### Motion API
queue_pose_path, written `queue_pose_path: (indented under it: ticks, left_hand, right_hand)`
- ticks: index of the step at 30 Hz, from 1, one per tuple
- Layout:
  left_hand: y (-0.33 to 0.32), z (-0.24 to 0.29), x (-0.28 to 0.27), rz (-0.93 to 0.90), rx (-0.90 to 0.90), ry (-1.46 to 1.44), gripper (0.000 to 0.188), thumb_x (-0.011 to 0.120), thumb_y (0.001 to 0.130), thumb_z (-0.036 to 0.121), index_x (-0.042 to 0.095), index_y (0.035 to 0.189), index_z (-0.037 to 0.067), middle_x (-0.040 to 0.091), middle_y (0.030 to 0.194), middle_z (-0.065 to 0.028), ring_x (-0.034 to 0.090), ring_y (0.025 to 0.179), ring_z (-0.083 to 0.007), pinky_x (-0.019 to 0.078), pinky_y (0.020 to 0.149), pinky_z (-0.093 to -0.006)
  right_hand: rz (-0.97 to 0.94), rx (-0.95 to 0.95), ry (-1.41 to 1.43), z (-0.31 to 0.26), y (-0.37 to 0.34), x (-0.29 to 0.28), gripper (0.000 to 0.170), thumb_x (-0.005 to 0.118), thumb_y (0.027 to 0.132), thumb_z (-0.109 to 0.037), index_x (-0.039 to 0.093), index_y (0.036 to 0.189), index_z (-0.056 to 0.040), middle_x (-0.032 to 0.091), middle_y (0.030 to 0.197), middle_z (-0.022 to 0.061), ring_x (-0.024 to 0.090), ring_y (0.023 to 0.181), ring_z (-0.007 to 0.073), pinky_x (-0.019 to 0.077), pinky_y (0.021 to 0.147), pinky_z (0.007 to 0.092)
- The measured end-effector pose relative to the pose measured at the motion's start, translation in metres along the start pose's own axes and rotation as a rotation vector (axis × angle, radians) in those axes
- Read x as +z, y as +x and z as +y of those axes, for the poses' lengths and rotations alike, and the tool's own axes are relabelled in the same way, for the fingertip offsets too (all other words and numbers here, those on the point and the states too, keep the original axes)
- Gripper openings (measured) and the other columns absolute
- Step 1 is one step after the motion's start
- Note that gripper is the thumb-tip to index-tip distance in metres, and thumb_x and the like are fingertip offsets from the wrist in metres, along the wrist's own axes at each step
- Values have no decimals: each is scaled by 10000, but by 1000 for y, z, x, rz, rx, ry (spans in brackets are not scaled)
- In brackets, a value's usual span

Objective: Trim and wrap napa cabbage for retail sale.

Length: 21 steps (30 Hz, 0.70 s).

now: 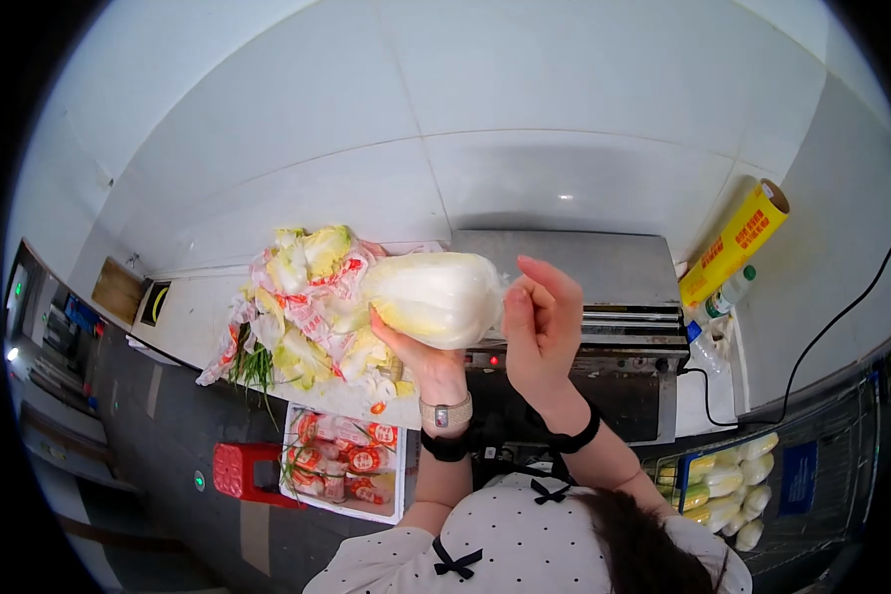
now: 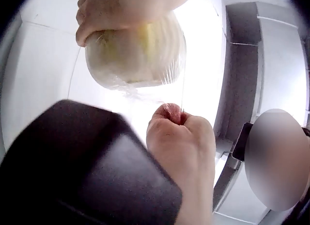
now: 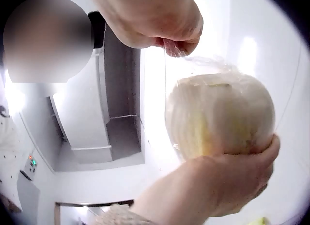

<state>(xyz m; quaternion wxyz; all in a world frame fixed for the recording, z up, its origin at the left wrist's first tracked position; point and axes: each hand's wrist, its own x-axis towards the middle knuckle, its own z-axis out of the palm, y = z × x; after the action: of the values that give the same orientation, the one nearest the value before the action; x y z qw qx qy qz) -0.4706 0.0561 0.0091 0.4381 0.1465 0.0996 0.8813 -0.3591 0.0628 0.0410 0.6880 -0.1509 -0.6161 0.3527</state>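
cabbage [image 1: 434, 297] on left hand [image 1: 428, 362], film in right hand [image 1: 544, 332]

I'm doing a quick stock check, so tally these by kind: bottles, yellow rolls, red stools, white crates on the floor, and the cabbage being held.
Bottles: 2
Yellow roll: 1
Red stool: 1
White crate: 1
Held cabbage: 1
Total: 6

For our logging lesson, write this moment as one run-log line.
left hand grips cabbage | right hand pinches clear film | film reaches cabbage | cabbage held aloft
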Motion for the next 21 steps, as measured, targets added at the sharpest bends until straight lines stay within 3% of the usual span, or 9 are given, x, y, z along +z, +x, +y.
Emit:
queue_pose_path:
  ticks: [4,6,10,11,14,17,19,21]
  left_hand:
    - [6,-5,-11,36,-19,-28,605,327,835,552,455,1257,139,491,1259,-74,474,1149,-295,394,946,-504]
    - [5,-8,-11,22,-18,-50,602,334,833,554,457,1256,143,493,1257,-72,478,1144,-291,391,948,-504]
    - [4,-12,-16,108,-54,-38,594,350,831,563,461,1253,160,491,1260,-64,479,1141,-287,386,952,-503]
    - [2,-14,-19,103,-92,-65,599,355,830,571,457,1258,165,487,1266,-62,476,1144,-288,384,954,-502]
    - [-3,-21,-32,77,-150,-125,620,366,828,602,438,1277,180,471,1286,-59,461,1157,-289,378,960,-500]
    - [-5,-34,-42,53,-140,-116,658,370,824,633,404,1307,187,445,1311,-64,440,1177,-290,368,969,-497]
    - [-7,-35,-41,65,-171,-90,684,373,823,644,379,1325,182,427,1327,-73,428,1186,-293,360,977,-496]
    - [-5,-40,-55,-21,-237,-306,684,387,827,630,364,1333,171,413,1336,-82,420,1193,-296,354,983,-493]
  right_hand:
    - [69,82,162,-13,1,-6,278,454,904,-22,384,1171,-56,481,718,32,396,532,55,317,466,188]
    - [103,71,227,-13,-1,-12,257,464,896,-3,419,1147,-36,517,757,41,428,568,54,343,500,172]
    - [179,-161,36,8,2,-21,299,471,889,4,381,1171,-36,494,728,41,413,529,58,338,468,175]
    - [202,-148,13,13,2,-21,317,470,891,-3,365,1188,-40,485,720,31,413,529,54,333,465,171]
    - [247,144,146,18,7,-18,321,470,894,-15,368,1197,-46,477,716,14,401,537,45,321,471,171]
    - [233,229,101,24,10,-19,331,478,893,-25,378,1203,-87,458,708,-7,369,531,30,311,452,179]
    - [189,171,-68,28,12,-22,330,497,877,-13,405,1186,-81,447,694,-26,364,537,25,310,474,172]
    - [124,190,-224,25,13,-27,311,508,875,-35,435,1175,-71,459,725,-22,388,586,37,328,530,176]
